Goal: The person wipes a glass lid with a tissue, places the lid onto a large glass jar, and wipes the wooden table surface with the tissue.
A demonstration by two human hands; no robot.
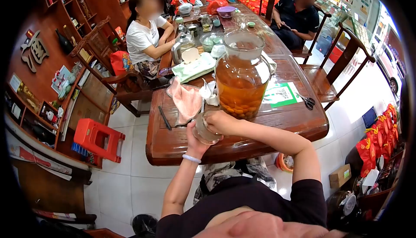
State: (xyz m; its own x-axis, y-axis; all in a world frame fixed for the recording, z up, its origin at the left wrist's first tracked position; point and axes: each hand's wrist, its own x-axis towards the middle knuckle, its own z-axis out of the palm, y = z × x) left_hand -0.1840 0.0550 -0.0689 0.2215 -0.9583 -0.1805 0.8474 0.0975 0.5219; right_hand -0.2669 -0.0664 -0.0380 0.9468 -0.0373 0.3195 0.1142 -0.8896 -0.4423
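Observation:
Near the front edge of the wooden table (284,127), my left hand (194,145) is wrapped round a small clear glass jar (207,135) and holds it tilted. My right hand (220,122) is closed at the jar's top, its fingers curled down at the opening. What those fingers hold, if anything, is hidden. Just beyond stands a large glass jar (242,80) of amber liquid with orange-brown pieces at the bottom. Left of it lie a pink cloth (185,99) and crumpled white tissue (209,92). A dark pen-like stick (164,117) lies at the left edge.
Scissors (308,102) and a green-and-white sheet (279,94) lie right of the large jar. A tissue pack (195,67) and glass kettle (184,45) stand farther back. People sit at both sides and the far end. A red stool (99,139) is at left, wooden chairs (342,60) at right.

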